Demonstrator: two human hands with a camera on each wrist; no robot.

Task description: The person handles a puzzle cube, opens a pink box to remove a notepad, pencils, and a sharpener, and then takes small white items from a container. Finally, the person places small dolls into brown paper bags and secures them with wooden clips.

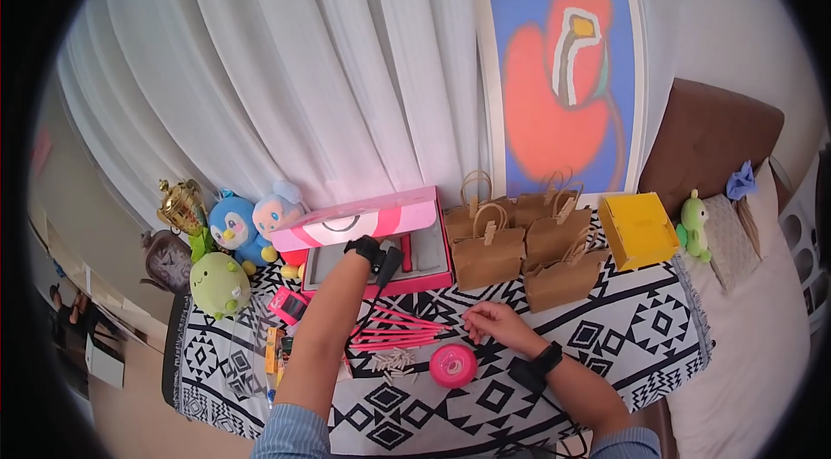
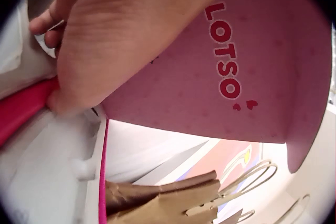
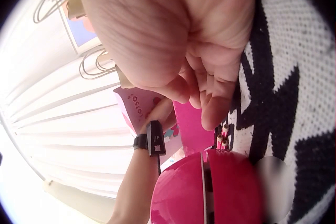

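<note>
An open pink box stands at the back of the table, its lid raised and printed "LOTSO" inside. My left hand reaches into its pale tray, mostly hidden by the wrist in the head view. The thumb lies against a smooth pink-red bar in the tray; I cannot tell whether the fingers grip it. My right hand rests low over the patterned cloth, fingers loosely bent and holding nothing. Close by it are a round, glossy pink case and several thin pink rods.
Small white sticks lie in front of the rods. Brown paper bags and a yellow box stand to the right. Plush toys and a gold trophy are at left, with a small pink box nearer the left arm.
</note>
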